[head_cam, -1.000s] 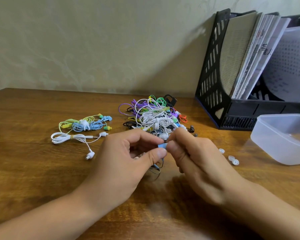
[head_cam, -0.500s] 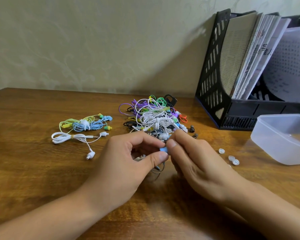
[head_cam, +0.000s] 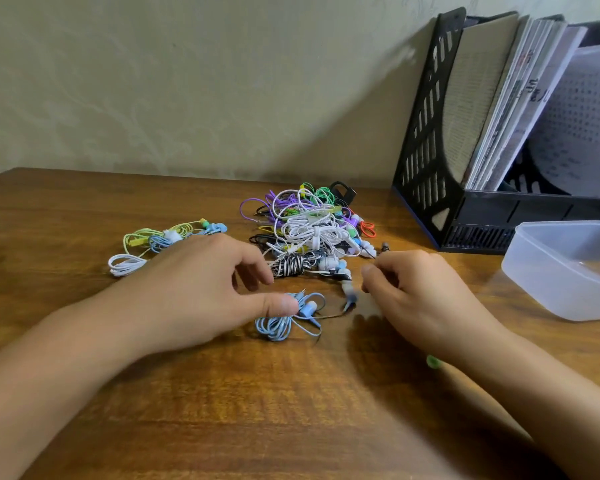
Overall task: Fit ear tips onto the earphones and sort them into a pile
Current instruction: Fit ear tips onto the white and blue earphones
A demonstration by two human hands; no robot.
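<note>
Big tangled earphone pile point(head_cam: 309, 226) sits just beyond both hands, a smaller pile point(head_cam: 160, 244) of three bundles behind the left hand point(head_cam: 194, 292). Between the hands lies one light-blue earphone set point(head_cam: 281, 322), coiled, its bud pointing right. Left hand is loosely spread; right hand point(head_cam: 426, 299) is curled, grip unclear.

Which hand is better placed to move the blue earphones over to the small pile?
Left, probably. The left hand touches the blue earphones, and the small pile lies on its side.
</note>
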